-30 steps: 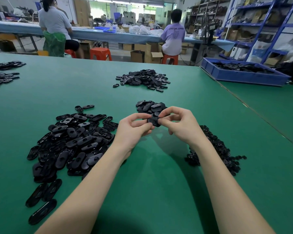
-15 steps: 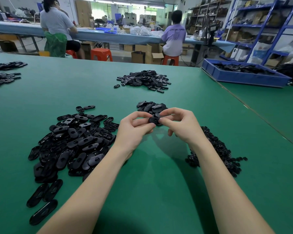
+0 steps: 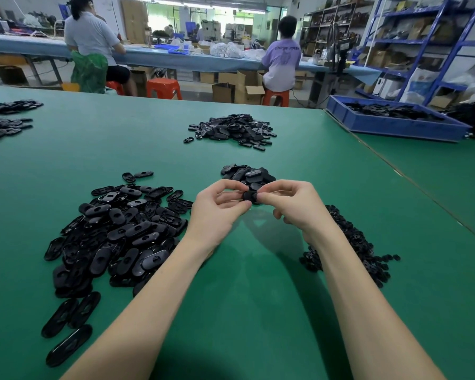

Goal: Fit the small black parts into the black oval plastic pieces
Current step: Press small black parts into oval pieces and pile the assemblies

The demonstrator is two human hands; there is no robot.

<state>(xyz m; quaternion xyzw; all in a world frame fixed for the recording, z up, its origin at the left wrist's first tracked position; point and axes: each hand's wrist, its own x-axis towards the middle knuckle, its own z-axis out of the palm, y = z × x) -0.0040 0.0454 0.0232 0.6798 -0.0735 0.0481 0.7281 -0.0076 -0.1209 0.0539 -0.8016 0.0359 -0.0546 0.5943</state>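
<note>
Head view: one black oval piece [image 3: 249,196] is held in mid-air between both hands, just nearer than the small heap [image 3: 246,175] of ovals, presumably finished ones. It is pinched by the left hand [image 3: 217,208] and right hand [image 3: 291,207], fingers curled on it from either end; likely held raised so an insert can be pressed home, though the small part itself cannot be made out. Left of the held piece, the large pile of ovals [image 3: 113,234] is kept within left reach; right of it, the small black parts [image 3: 351,242] are heaped by the right forearm. Far right of it, a blue tray [image 3: 395,124] on the counter [image 3: 258,311] is loaded with more black pieces.
</note>
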